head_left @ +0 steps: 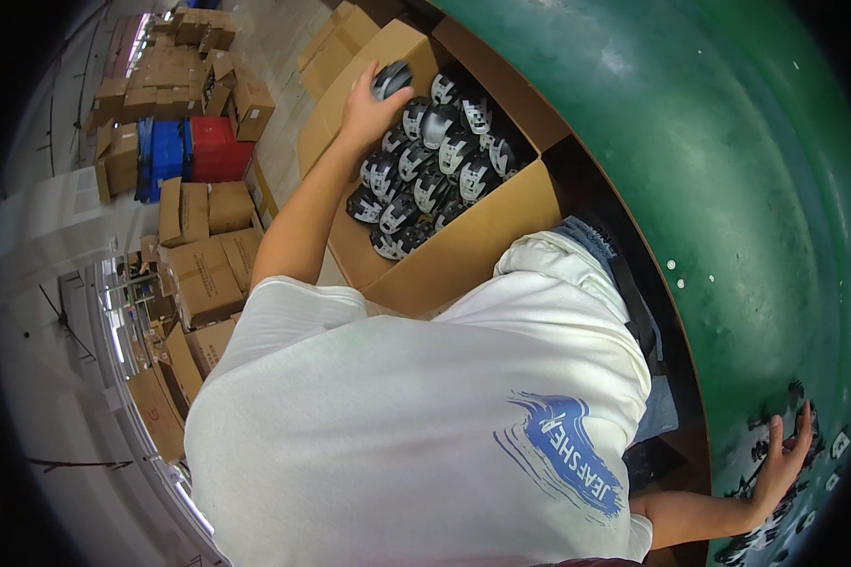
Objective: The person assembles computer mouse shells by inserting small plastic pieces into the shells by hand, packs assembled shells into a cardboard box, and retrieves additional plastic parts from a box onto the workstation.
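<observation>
Held over the open cardboard box [529, 194] is a dark, rounded shell like a computer mouse [392, 81], with my left hand [367, 109] closed around it. Several similar black and grey mouse-like shells [435, 156] lie packed together in rows inside this box, just right of that hand. Far off at the lower right, my right hand [782, 465] has its fingers apart over the green table. Small black and white parts [761, 539] lie scattered beneath and around it; I see nothing in its grip.
The green tabletop [615, 113] curves along the right side, with small white bits [672, 266] on it. Stacked cardboard boxes [208, 274], a blue crate [165, 156] and a red crate [219, 146] stand at the left. My white shirt fills the middle.
</observation>
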Action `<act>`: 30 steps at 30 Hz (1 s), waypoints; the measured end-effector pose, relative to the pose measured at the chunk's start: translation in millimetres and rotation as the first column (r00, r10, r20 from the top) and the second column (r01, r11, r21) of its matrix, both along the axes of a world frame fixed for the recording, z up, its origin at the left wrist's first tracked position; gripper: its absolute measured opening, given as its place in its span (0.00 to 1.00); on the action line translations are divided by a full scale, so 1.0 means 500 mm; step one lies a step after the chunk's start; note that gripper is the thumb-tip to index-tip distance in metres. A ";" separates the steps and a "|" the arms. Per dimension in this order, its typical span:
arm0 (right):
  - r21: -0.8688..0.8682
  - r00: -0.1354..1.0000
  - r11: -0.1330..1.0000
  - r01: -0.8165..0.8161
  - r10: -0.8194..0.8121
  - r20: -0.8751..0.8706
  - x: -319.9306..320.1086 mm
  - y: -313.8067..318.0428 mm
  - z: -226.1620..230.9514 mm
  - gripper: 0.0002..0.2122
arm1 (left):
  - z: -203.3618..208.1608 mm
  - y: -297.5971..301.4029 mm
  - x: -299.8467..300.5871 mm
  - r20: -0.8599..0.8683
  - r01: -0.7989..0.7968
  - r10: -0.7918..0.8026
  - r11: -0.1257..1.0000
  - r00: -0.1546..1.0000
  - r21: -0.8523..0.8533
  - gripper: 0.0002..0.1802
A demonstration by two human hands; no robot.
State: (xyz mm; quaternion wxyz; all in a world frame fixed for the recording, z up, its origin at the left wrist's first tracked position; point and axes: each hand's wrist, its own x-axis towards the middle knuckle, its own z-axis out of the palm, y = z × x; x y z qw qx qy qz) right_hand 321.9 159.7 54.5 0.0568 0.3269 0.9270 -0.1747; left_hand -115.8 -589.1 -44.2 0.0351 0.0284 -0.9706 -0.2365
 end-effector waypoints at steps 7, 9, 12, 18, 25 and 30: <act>-0.101 0.999 0.994 -0.048 0.046 -0.027 0.010 -0.021 -0.017 0.26 | -0.134 -0.206 0.106 0.316 -0.253 0.306 0.947 0.898 -0.197 0.53; -0.138 0.999 0.990 0.001 -0.008 -0.047 0.011 -0.007 -0.043 0.25 | -0.139 -0.251 0.141 0.360 -0.290 0.294 0.955 0.885 -0.067 0.53; -0.060 0.976 0.996 0.066 -0.077 -0.201 0.005 -0.045 -0.068 0.23 | -0.173 -0.180 0.153 0.333 -0.273 0.294 0.956 0.896 -0.108 0.54; 0.483 0.923 0.874 0.042 0.151 -0.354 -0.036 -0.109 -0.165 0.19 | -0.207 -0.091 0.132 0.268 -0.294 0.292 0.955 0.918 -0.035 0.62; 0.314 0.906 0.936 0.160 -0.013 -0.423 -0.046 -0.112 -0.149 0.19 | -0.243 0.067 0.028 0.308 -0.177 0.165 0.984 0.937 0.011 0.57; 0.169 0.877 0.943 0.287 -0.188 -0.441 -0.070 -0.124 -0.137 0.21 | -0.261 0.110 -0.037 0.325 -0.077 0.130 0.982 0.937 -0.171 0.60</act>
